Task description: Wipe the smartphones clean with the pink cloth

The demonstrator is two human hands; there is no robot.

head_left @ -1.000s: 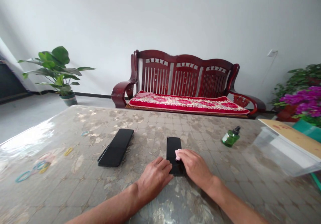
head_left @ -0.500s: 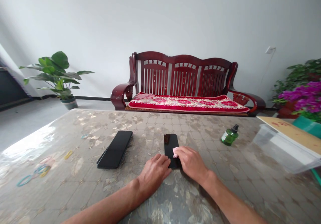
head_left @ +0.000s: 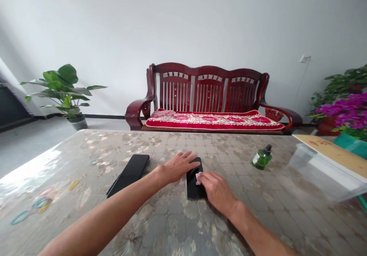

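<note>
A black smartphone (head_left: 192, 191) lies screen up on the table in front of me. My left hand (head_left: 178, 167) reaches over its upper left side, fingers stretched out and apart, the fingertips at the phone's far part. On the phone's right side, my right hand (head_left: 215, 190) pinches a small pink cloth (head_left: 198, 178) against the screen. Further left rests a second black phone-like slab (head_left: 129, 175), larger, with a thin dark edge showing beneath it; my left forearm passes close to its near right side.
A green pump bottle (head_left: 261, 158) stands to the right, beside a clear plastic box (head_left: 312, 172) with a tan board on it. Several coloured rubber bands (head_left: 40, 203) lie at the left of the patterned table (head_left: 160, 225). Beyond the far edge is a wooden bench (head_left: 209, 83).
My left hand has moved from the phone's near left corner up to its far left side, and its fingers have spread. My right hand stays on the screen with the cloth.
</note>
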